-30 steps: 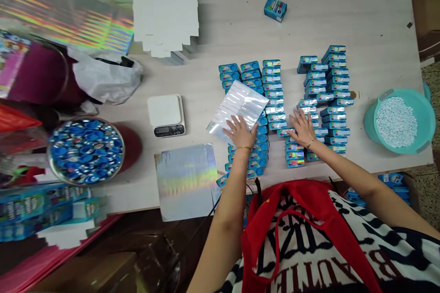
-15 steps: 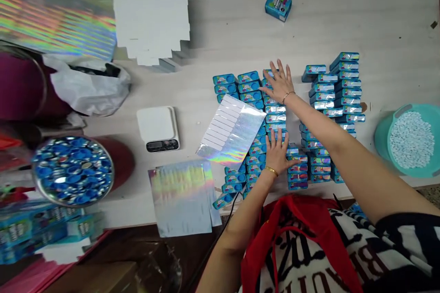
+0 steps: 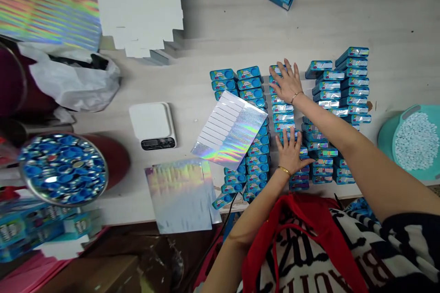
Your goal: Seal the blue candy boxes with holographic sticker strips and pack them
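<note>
Left hand (image 3: 290, 153), right hand (image 3: 288, 84): apart, fingers spread, unclamped | Blue boxes (image 3: 283, 118): column under hands, on table (image 3: 227, 36) | Handling (judged): light, semi-stiff, slippery, crushable; hold column ends, press gently

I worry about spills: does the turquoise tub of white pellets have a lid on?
No, the turquoise tub has an open top, with its white pellets in plain view.
</note>
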`<state>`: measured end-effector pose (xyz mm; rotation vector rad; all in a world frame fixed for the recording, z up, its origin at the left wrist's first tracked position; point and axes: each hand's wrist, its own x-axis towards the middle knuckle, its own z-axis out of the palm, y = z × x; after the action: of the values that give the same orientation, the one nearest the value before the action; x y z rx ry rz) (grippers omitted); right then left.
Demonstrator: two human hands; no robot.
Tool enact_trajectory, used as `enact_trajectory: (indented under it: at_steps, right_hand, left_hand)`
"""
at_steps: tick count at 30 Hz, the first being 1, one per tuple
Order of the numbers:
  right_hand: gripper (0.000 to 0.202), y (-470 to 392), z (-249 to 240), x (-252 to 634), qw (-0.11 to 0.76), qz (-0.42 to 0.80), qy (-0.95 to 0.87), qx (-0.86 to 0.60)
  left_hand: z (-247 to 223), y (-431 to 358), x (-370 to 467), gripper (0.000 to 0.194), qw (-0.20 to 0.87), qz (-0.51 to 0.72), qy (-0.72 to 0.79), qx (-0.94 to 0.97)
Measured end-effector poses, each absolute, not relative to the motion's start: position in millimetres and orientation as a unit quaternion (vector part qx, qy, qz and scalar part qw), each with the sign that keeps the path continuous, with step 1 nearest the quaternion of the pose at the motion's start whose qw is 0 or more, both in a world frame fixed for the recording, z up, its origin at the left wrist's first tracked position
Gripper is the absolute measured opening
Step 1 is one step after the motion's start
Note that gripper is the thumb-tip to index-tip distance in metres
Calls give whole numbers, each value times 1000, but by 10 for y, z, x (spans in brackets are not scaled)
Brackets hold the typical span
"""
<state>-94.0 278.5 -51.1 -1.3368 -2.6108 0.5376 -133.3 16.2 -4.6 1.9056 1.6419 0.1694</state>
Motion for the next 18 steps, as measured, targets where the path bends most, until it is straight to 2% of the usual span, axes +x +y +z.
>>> enact_trajectory:
  at_steps: [10,15,18]
  right_hand:
    - [72,2930,-300,-248,23,150,-878,-454]
    - [75,2573,-174,-402,25,151,-873,-463]
    - [72,2154,-120,-489,3,181,-888,-422]
  left_hand:
    - [-41,226,-1098,118,340,103,591,724]
    - [-148,216,-1313,104,354,227,631,652]
    - [-259,322,-1358,107,389,289,697,528]
